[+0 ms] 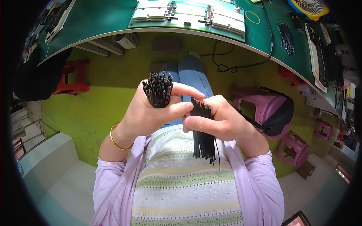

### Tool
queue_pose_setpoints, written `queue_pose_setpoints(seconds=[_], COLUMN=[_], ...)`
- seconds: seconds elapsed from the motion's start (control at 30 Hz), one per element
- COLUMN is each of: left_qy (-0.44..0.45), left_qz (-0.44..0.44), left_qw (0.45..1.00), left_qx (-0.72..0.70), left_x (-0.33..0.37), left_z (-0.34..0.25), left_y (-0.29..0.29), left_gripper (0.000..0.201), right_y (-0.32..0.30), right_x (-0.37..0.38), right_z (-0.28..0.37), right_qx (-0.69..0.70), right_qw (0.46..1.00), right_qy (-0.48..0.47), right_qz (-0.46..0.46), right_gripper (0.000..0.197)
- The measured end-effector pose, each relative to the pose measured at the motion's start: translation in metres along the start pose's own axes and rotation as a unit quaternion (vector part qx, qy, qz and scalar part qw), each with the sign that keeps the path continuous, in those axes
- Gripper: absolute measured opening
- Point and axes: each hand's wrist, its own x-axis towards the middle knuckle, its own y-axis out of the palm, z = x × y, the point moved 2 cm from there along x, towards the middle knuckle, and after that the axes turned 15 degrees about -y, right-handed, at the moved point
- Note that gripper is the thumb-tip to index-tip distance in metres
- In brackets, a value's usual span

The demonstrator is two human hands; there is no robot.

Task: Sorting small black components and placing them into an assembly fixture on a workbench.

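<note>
Two bundles of thin black strands are in the person's hands, one in each, with too many overlapping strands to count: the left hand [139, 111] is closed around the upright bundle [158, 92], and the right hand [224, 118] grips the hanging bundle [203, 141] between thumb and fingers. A third bundle [286, 37] lies on the table at the right. The upright bundle has its tips pointing up and away from the body, its long axis foreshortened and its lower end hidden by the hand. The hanging bundle has short ends above the right thumb and long ends trailing toward the waist, slanting slightly right, with one strand dangling apart; whether the left fingertips touch it, I cannot tell. Both bundles are over the lap, short of the table [102, 19], which has a green top and carries one metal fixture [188, 17], one yellow loop [252, 17] and one yellow-framed fan [309, 7]. Around it, the floor [107, 101] is yellow-green, with three pink stools [264, 103] at the right and a red stool [73, 77] at the left.
</note>
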Motion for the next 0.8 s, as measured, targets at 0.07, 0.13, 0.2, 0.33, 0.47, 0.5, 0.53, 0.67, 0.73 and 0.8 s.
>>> queue_pose_setpoints(seconds=[0.07, 0.13, 0.2, 0.33, 0.47, 0.5, 0.53, 0.67, 0.73, 0.8], left_qy=[0.003, 0.008, 0.015, 0.051, 0.114, 0.136, 0.158, 0.215, 0.236, 0.278], left_qz=[0.002, 0.006, 0.004, -0.018, -0.057, -0.066, -0.074, -0.11, -0.119, -0.137], left_qw=[1.0, 1.0, 0.999, 0.997, 0.991, 0.986, 0.979, 0.956, 0.946, 0.921], left_qx=[-0.004, -0.012, -0.036, -0.054, 0.041, 0.074, 0.108, 0.166, 0.189, 0.234], left_x=[-0.0011, -0.002, -0.0028, -0.0033, -0.0029, -0.0035, -0.0037, -0.0019, -0.0011, -0.0009], left_z=[-0.0003, -0.0006, -0.0016, -0.0009, -0.0019, -0.0031, -0.0043, -0.0075, -0.0074, -0.0079], left_y=[0.0, 0.0002, 0.0017, -0.0007, -0.0043, -0.0041, -0.0036, 0.0, -0.0007, -0.0015], left_gripper=[0.024, 0.025, 0.025, 0.026, 0.023, 0.022, 0.021, 0.018, 0.017, 0.016], right_y=[0.0002, 0.0002, 0.0001, -0.0003, -0.0001, 0.0002, 0.0005, 0.001, 0.0009, 0.0018], right_x=[-0.0002, -0.0002, -0.0004, 0.0005, 0.0003, 0.0001, -0.0001, 0.0002, 0.0005, 0.0007], right_z=[-0.0009, -0.0008, -0.0006, 0.0019, 0.0008, 0.0, -0.0014, -0.0044, -0.0046, -0.0058], right_qx=[-0.004, -0.007, -0.004, 0.0, 0.0, 0.0, 0.0, -0.008, -0.014, -0.017], right_qw=[1.0, 1.0, 1.0, 1.0, 1.0, 1.0, 1.0, 0.999, 1.0, 1.0], right_qy=[-0.015, -0.022, -0.019, -0.011, -0.017, -0.021, -0.022, -0.044, -0.017, -0.004], right_qz=[0.008, 0.012, 0.015, 0.022, 0.012, 0.007, 0.007, -0.01, -0.019, -0.025], right_gripper=[0.018, 0.017, 0.017, 0.017, 0.016, 0.016, 0.016, 0.019, 0.015, 0.014])
